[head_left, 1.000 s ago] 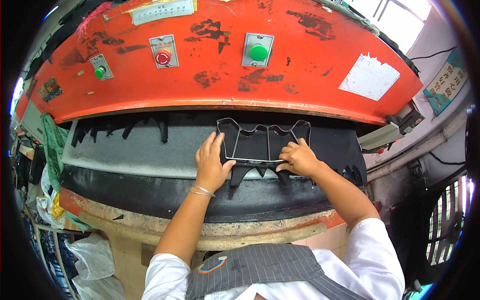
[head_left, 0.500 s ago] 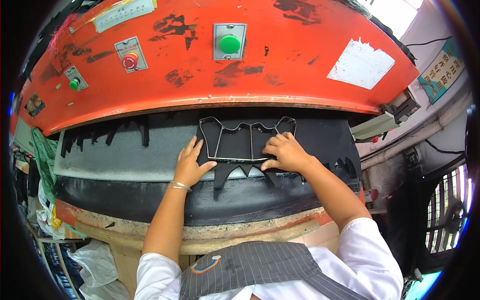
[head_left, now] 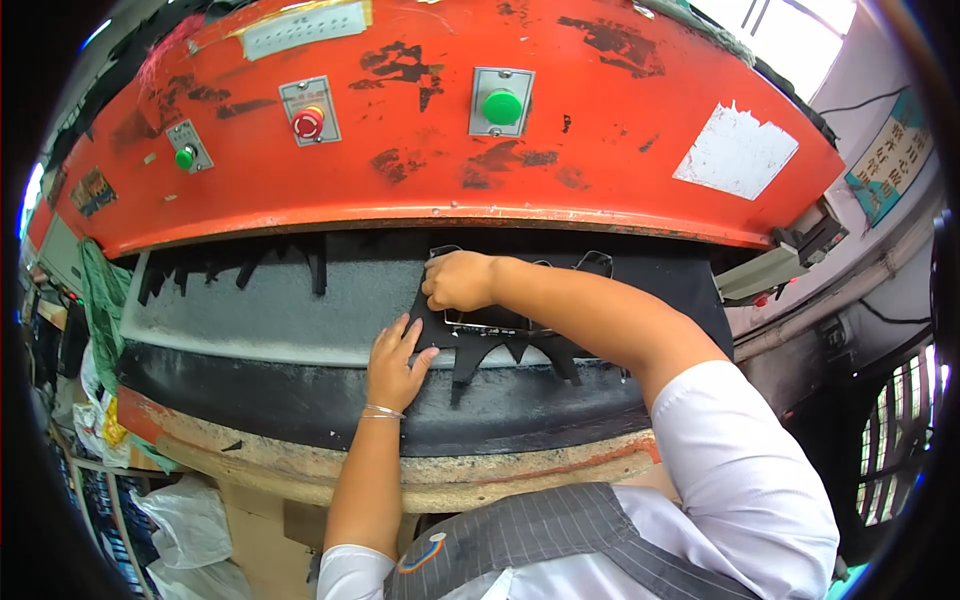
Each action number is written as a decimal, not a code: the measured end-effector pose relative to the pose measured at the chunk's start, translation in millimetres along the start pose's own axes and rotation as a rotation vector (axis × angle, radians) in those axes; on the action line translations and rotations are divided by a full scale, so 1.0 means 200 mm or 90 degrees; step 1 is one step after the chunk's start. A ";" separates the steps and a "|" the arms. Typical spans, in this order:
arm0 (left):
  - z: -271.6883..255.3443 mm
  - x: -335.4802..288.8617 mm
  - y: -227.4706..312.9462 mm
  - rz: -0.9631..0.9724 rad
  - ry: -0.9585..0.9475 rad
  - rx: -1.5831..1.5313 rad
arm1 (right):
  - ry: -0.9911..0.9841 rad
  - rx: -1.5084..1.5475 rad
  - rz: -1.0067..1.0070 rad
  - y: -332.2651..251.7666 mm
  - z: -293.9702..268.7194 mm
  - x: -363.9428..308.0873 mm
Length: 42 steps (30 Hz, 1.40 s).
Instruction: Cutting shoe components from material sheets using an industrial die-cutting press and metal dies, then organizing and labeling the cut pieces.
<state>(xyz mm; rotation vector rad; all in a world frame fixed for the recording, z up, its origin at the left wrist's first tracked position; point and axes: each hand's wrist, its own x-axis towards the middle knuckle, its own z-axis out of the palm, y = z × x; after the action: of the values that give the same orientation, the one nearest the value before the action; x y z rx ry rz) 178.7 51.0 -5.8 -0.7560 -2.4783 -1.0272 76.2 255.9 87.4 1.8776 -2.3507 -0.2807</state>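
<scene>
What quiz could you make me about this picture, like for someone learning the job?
1. True or false: on the orange-red metal machine front, the round red button sits between two round green buttons.

2. Which of the person's hands covers part of the thin, silver-coloured metal frame?
A) Left
B) Right
C) Both

3. What shiny things circle the wrist of the bare, spread left hand?

Key:
1. True.
2. B, the bare right hand.
3. Thin, silver-coloured bangles.
</scene>
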 end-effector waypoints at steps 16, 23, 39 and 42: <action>0.04 -0.01 -0.09 0.014 0.025 0.032 | 0.085 0.128 0.684 -0.27 -0.64 -0.85; 0.02 0.01 -0.05 -0.043 0.018 -0.013 | 0.183 0.334 1.108 -0.54 -0.11 -1.03; 0.02 0.01 -0.01 -0.105 0.029 -0.036 | 0.153 0.392 1.098 -0.37 0.05 -0.99; 0.03 0.02 0.00 -0.096 0.022 -0.025 | 0.154 0.287 1.084 -0.39 0.08 -1.01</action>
<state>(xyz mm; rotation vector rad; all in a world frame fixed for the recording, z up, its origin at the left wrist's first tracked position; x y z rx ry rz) 175.1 57.3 -7.6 -0.5643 -2.5231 -1.1349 192.7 437.1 59.2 -0.4963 -2.9022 0.6169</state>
